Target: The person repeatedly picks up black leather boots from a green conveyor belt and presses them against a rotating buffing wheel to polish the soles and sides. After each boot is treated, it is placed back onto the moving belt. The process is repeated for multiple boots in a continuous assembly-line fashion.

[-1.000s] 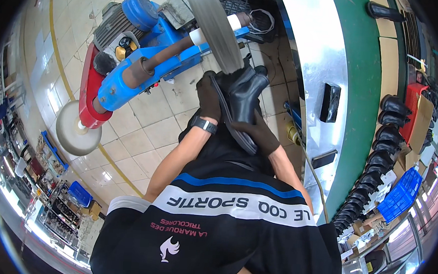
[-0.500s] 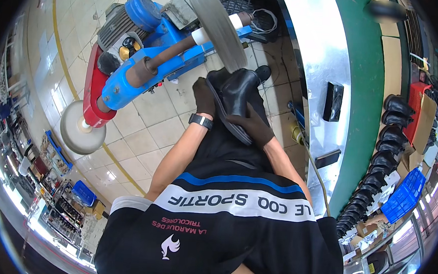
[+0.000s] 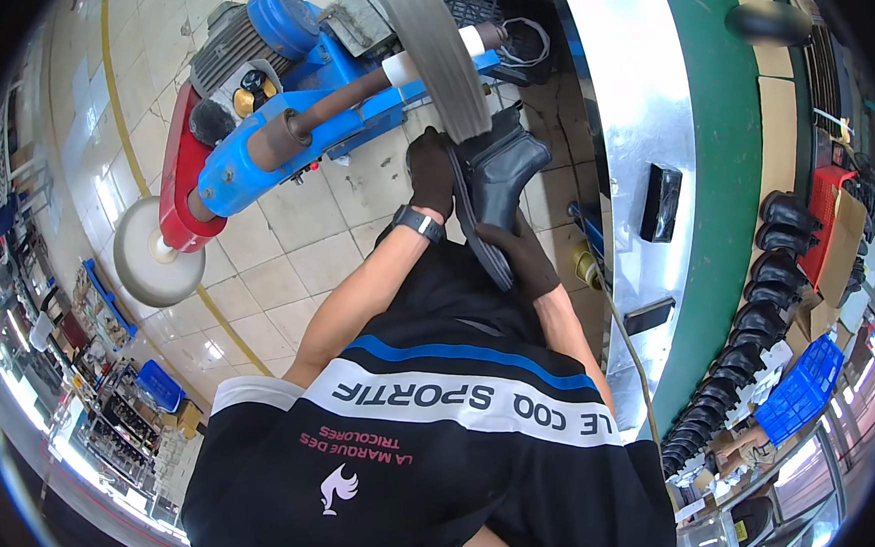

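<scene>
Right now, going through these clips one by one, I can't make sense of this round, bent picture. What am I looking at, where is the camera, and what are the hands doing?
The camera sits on a person's head and looks down through a fisheye lens, so straight edges curve and the person's own dark shirt fills the bottom.

Both hands wear dark gloves. The left hand and the right hand together hold a black ankle boot, with its sole side turned toward a grey wheel.

That wheel belongs to a blue and red machine standing on a pale tiled floor; a second, round pale disc sits at its other end. Whether the boot touches the wheel is hard to tell.

To the right runs a green-edged conveyor, with a row of black boots beside it.
</scene>
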Demonstrator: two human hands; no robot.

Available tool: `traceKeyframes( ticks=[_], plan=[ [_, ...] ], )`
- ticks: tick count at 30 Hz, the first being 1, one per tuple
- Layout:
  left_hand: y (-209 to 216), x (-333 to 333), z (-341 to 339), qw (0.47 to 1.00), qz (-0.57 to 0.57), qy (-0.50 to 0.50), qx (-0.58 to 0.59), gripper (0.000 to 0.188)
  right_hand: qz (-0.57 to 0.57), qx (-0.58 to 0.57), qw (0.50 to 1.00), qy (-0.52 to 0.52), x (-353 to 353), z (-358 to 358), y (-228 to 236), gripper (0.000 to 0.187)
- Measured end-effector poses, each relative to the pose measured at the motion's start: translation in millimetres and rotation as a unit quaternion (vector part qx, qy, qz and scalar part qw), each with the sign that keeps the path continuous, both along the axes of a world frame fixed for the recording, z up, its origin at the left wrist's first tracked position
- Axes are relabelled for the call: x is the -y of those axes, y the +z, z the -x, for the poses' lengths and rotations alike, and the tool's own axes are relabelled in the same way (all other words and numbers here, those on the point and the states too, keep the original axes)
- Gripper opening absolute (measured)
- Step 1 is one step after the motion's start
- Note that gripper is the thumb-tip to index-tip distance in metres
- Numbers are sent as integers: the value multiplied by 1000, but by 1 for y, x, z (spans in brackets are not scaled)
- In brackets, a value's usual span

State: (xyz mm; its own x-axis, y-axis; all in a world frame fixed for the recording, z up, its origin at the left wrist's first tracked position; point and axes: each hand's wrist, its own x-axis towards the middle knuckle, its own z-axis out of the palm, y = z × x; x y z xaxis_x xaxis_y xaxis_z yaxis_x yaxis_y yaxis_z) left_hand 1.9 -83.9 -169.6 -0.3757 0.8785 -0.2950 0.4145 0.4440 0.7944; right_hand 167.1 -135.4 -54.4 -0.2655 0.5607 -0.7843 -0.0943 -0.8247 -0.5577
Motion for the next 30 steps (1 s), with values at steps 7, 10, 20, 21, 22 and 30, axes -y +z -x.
traceKeyframes(
  ticks=[7, 10, 20, 21, 22, 30],
  plan=[
    [-31, -20, 16, 995, -51, -84, -15, 22, 126, -45, 990, -48, -25, 27, 7, 58],
    [-32, -18, 20, 995, -23, -91, -44, 23, 68, -10, 997, -26, -22, 30, -6, 59],
    [28, 20, 22, 992, 95, 76, 44, 24, -5, 5, 997, 83, -16, 22, 20, 69],
    [28, 16, 22, 989, 125, 70, 33, 23, 17, -8, 998, 58, -19, 23, 22, 68],
    [17, 12, 22, 995, 91, 47, -4, 20, 39, -21, 998, 36, -20, 25, 25, 66],
    [28, 13, 25, 991, 42, 47, 121, 16, 30, -34, 997, 55, -4, 9, 6, 65]
  ],
)
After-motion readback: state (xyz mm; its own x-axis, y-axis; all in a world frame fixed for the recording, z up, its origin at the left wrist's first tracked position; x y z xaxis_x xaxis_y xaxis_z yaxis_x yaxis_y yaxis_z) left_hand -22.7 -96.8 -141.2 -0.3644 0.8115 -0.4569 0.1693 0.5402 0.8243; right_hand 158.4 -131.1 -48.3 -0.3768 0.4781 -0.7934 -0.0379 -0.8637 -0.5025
